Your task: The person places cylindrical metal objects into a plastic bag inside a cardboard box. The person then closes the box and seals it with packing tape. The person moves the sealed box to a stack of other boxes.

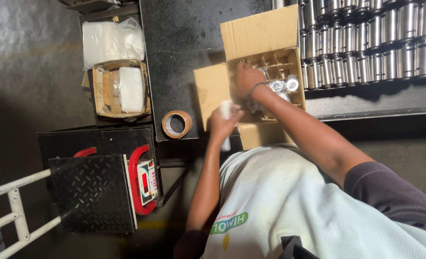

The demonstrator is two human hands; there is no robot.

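- Right hand (248, 79) is reaching into the open cardboard box (265, 36), fingers curled down over the divider cells; what the fingertips are pinching is hidden by the hand itself, so I cannot tell whether they are closed on anything.
- Left hand (222, 123) is holding a small white wrapped piece (226, 111) upright, fingers wrapped around it, just outside the box's near wall.
- Shiny metal cylinders (285, 85) are sitting in the cells just right of the right hand, close beside it, possibly touching.
- Judgement: seating a part well here is calling for a straight drop into one cell, keeping the thin dividers from folding, with the left hand waiting near the rim.
- The white piece is lying below and left of the right hand, near but apart.
- Rows of metal cylinders (366, 38) are standing on the bench to the right; tape roll (176, 124) is lying left of the box.
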